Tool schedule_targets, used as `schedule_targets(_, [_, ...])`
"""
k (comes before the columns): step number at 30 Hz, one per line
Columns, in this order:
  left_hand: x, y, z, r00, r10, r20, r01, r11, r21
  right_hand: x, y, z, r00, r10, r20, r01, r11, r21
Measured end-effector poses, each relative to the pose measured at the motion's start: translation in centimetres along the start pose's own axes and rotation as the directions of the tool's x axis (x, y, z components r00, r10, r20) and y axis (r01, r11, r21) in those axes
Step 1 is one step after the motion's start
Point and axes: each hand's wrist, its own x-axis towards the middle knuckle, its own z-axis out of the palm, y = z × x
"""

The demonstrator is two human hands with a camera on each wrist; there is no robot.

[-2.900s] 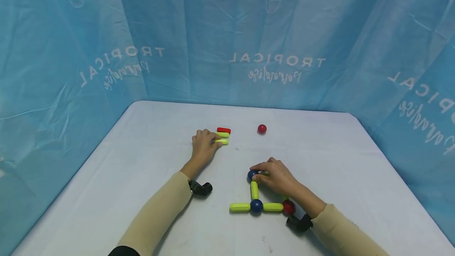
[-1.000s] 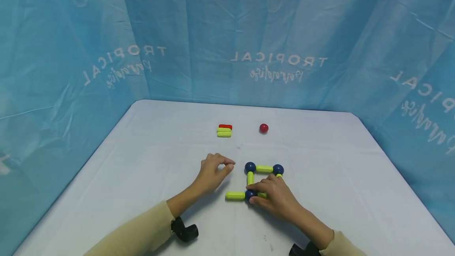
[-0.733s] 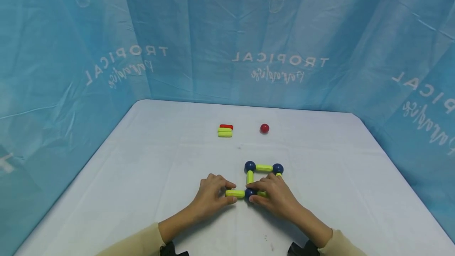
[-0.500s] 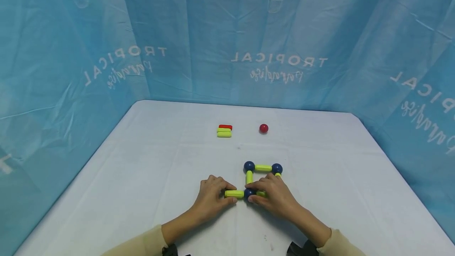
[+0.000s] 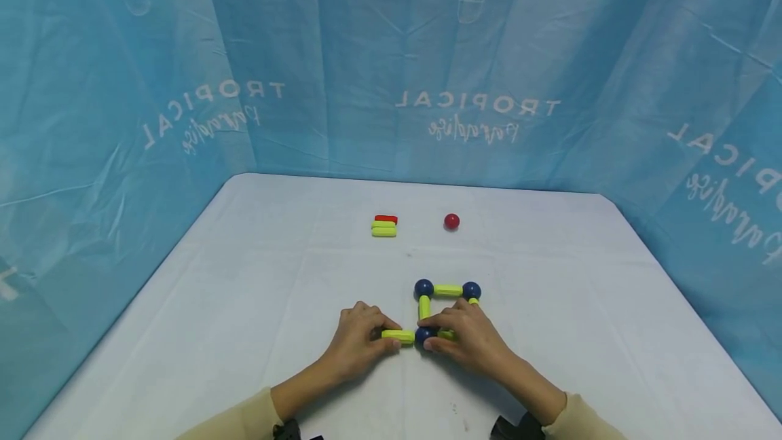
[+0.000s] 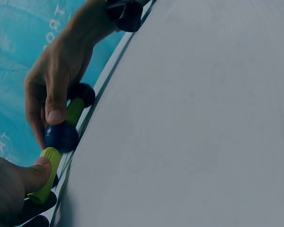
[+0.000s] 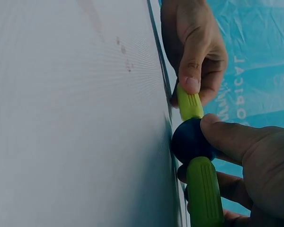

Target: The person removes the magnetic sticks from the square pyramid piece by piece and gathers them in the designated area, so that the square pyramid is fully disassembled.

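Observation:
My left hand (image 5: 360,339) pinches a yellow-green building rod (image 5: 397,336) between thumb and fingers. That rod (image 7: 190,103) meets a navy ball (image 7: 191,141), which my right hand (image 5: 469,339) grips between thumb and index finger. From this ball another yellow-green rod (image 5: 424,307) runs away to a second navy ball (image 5: 424,288). A crosswise rod (image 5: 449,290) joins it to a third navy ball (image 5: 471,290). One more rod (image 7: 206,191) extends from the gripped ball under my right palm. The near right corner of this square is hidden by my right hand in the head view.
Farther back on the white table (image 5: 293,257) lie a red rod (image 5: 386,218) and two yellow-green rods (image 5: 383,231), side by side. A loose red ball (image 5: 451,221) sits to their right. Blue printed curtains (image 5: 391,53) surround the table's far and side edges.
My left hand has left the loose rods, now closer together, and come nearer to pinch the structure's left rod. My right hand has moved from the far left ball to the near one.

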Motion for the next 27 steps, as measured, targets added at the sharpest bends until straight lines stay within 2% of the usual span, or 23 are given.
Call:
schedule_targets(3, [0.2,-0.9,-0.8,0.998,-0.038,-0.049,0.038,0.999,0.001,0.0,0.0,-0.1,1.000,0.015,0.003,-0.015,1.000,-0.014])
schedule_targets(6, [1.0,-2.0,-1.8,0.990,-0.079,-0.114,0.080,0.997,0.009,-0.1,0.0,-0.3,0.999,0.036,0.001,-0.036,0.999,-0.016])
schedule_targets(11, [4.1,-3.7,-2.7,0.976,-0.119,-0.182,0.128,0.991,0.035,-0.2,0.1,-0.1,0.999,0.039,0.005,-0.039,0.999,0.018])
schedule_targets(15, [7.7,-5.1,-2.5,0.961,-0.154,-0.229,0.168,0.985,0.042,-0.2,0.1,0.0,0.999,0.048,0.018,-0.048,0.998,0.028])
schedule_targets(20, [11.6,-6.3,-1.7,0.950,-0.192,-0.245,0.214,0.974,0.068,-0.2,0.0,0.0,0.996,0.073,0.041,-0.075,0.997,0.032])
schedule_targets(23, [13.1,-6.6,-1.2,0.950,-0.194,-0.245,0.225,0.968,0.108,-0.2,0.0,0.0,0.996,0.073,0.045,-0.074,0.997,0.029])
schedule_targets(27, [14.3,-6.8,-0.6,0.947,-0.215,-0.240,0.251,0.959,0.133,-0.1,0.1,-0.1,0.997,0.057,0.043,-0.058,0.998,0.023])
